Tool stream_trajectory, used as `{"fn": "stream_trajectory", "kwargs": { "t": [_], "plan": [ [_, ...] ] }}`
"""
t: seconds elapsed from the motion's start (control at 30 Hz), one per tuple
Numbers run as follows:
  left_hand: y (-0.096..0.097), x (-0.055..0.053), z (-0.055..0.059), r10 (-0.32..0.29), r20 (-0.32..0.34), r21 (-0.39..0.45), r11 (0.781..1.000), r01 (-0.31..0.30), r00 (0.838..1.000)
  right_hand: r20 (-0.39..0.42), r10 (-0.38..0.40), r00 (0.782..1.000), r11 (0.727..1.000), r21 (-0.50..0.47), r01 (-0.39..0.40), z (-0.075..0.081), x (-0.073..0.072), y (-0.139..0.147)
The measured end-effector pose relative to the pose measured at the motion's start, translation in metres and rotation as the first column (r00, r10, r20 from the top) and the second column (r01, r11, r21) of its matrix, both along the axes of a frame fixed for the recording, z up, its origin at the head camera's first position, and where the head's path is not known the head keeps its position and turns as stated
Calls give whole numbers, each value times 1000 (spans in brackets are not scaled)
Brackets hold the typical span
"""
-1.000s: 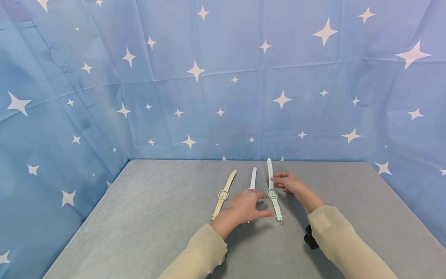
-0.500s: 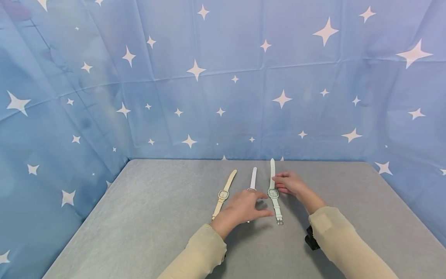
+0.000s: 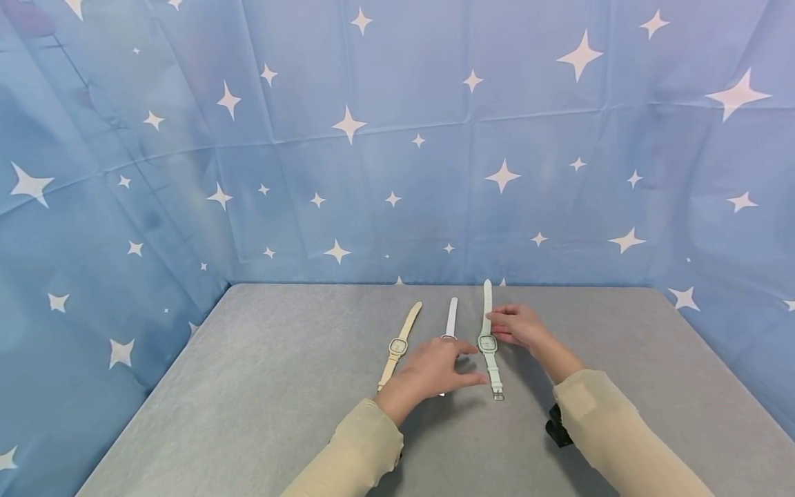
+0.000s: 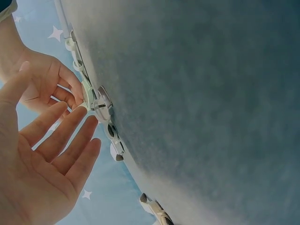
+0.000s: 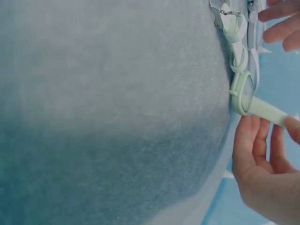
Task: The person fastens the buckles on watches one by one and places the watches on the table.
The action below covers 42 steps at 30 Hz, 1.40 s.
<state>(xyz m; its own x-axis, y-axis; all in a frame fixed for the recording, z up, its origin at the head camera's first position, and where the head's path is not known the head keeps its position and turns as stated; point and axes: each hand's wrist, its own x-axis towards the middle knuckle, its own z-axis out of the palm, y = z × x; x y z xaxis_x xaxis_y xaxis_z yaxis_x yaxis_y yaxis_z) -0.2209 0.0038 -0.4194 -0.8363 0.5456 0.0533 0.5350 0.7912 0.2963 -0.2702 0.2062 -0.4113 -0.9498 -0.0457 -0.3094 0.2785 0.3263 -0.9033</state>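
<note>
Mottled grey table (image 3: 248, 414); square-cased green watch (image 3: 487, 344) runs nearly twelve-to-six, buckle (image 3: 499, 396) toward six, pinched by right hand (image 3: 519, 326); left hand (image 3: 428, 367) relaxed, holding nothing

Grey table (image 3: 248, 386); behind it, blue cloth backdrop (image 3: 410, 83), creased, patterned with pale four-pointed stars (image 3: 580, 56).
</note>
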Motion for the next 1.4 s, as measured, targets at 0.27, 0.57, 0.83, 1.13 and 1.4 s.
{"fn": "stream_trajectory", "kwargs": {
  "t": [0.27,0.57,0.83,1.13,1.4],
  "plan": [
    [-2,0,1,21,38,47,999,-23,999,-27,4,1000,999,-50,-5,6,4,1],
    [-4,1,4,40,77,69,997,-45,996,-55,28,998,995,-93,-33,14,9,3],
    [-4,0,4,24,98,110,993,-35,995,-65,41,997,995,-89,-46,18,17,4],
    [-5,0,3,6,123,143,989,-24,992,-66,52,996,995,-80,-57,23,23,8],
    [-6,0,2,-5,168,187,982,-27,986,-70,70,995,993,-89,-76,30,28,11]
  ]
}}
